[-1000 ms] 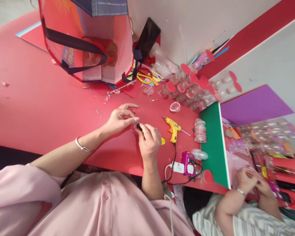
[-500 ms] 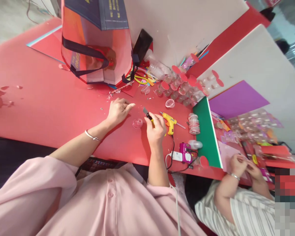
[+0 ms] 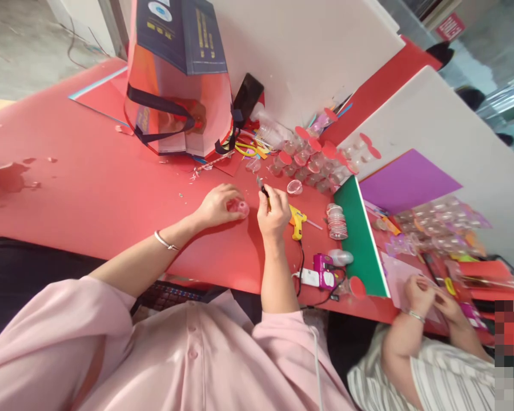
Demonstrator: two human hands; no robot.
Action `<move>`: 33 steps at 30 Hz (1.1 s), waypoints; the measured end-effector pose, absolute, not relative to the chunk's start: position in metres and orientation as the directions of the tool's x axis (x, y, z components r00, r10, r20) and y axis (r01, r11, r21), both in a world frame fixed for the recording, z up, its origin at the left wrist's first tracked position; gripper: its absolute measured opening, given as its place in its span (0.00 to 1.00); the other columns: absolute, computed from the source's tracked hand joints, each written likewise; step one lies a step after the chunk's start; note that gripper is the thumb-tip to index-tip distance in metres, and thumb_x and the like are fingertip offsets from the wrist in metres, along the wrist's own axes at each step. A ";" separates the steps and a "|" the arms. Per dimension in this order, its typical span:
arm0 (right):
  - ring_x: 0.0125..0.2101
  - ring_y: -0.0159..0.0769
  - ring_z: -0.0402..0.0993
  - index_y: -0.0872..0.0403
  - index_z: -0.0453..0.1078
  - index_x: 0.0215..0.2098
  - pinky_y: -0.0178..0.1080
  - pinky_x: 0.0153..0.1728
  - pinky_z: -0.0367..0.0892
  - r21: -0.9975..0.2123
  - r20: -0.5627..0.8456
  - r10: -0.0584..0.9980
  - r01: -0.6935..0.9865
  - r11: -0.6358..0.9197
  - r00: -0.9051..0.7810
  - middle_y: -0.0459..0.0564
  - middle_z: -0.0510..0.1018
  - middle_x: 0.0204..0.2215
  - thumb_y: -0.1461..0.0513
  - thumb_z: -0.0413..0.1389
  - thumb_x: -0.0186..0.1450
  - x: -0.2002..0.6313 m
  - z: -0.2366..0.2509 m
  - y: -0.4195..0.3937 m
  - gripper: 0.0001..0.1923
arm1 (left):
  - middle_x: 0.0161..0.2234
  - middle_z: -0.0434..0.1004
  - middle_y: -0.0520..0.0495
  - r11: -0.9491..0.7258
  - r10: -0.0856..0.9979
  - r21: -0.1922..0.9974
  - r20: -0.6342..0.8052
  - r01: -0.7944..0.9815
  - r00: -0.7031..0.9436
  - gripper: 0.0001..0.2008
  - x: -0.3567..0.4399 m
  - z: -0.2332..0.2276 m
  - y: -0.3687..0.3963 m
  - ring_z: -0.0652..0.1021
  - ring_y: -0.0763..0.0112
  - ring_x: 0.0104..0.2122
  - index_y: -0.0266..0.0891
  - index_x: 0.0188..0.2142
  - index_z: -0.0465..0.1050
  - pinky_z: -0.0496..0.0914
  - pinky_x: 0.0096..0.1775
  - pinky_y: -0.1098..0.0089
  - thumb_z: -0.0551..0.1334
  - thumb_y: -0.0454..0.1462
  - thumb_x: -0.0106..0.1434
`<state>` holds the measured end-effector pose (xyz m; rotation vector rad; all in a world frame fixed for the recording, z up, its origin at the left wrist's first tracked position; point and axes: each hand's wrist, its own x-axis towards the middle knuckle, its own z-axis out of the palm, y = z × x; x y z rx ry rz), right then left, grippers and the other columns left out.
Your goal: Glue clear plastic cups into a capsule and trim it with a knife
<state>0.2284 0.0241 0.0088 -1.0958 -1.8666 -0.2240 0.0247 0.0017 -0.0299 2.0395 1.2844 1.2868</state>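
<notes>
My left hand (image 3: 219, 206) is closed round a small clear plastic cup lid (image 3: 240, 208), domed with a hole in it, just above the red table (image 3: 154, 188). My right hand (image 3: 274, 212) grips a utility knife (image 3: 262, 187), its blade pointing up and away from me. Part of the knife's handle is hidden by my fingers. Right beside that hand lies a yellow glue gun (image 3: 298, 221) with a clear stick in its back end. A clear round lid (image 3: 294, 187) rests on the table beyond the hand.
Clear cups with red discs (image 3: 312, 157) crowd the back. A bag (image 3: 177, 114) stands at back left, a phone (image 3: 248, 97) beside it. Stacked lids (image 3: 336, 221) stand by a green divider (image 3: 364, 234). A magenta box (image 3: 325, 272) has cables. A co-worker's hands (image 3: 428, 297) are at right.
My left hand has moved right and towards me and taken hold of the domed lid that lay on the table. The knife stays in my right hand. The camera view has shifted slightly.
</notes>
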 end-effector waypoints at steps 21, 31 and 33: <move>0.43 0.34 0.81 0.45 0.80 0.61 0.35 0.48 0.73 -0.212 0.605 0.685 0.747 0.630 -0.406 0.52 0.82 0.44 0.59 0.57 0.78 0.215 -0.015 0.009 0.16 | 0.44 0.83 0.45 -0.218 0.938 0.976 0.214 0.015 -0.274 0.22 0.022 -0.032 0.016 0.82 0.62 0.44 0.40 0.47 0.76 0.75 0.48 0.64 0.73 0.40 0.52; 0.47 0.35 0.80 0.39 0.77 0.64 0.37 0.52 0.74 -0.211 0.597 0.686 0.744 0.633 -0.415 0.51 0.81 0.47 0.66 0.53 0.78 0.215 -0.016 0.009 0.23 | 0.43 0.83 0.46 -0.191 0.957 0.981 0.190 0.016 -0.218 0.18 0.021 -0.026 0.012 0.81 0.61 0.43 0.40 0.44 0.76 0.75 0.50 0.62 0.71 0.40 0.55; 0.47 0.35 0.80 0.39 0.77 0.64 0.37 0.52 0.74 -0.208 0.589 0.688 0.744 0.636 -0.423 0.51 0.81 0.47 0.66 0.54 0.77 0.216 -0.016 0.008 0.23 | 0.43 0.83 0.45 -0.193 0.959 0.981 0.192 0.017 -0.208 0.19 0.022 -0.026 0.012 0.81 0.61 0.43 0.40 0.45 0.76 0.75 0.49 0.62 0.72 0.41 0.54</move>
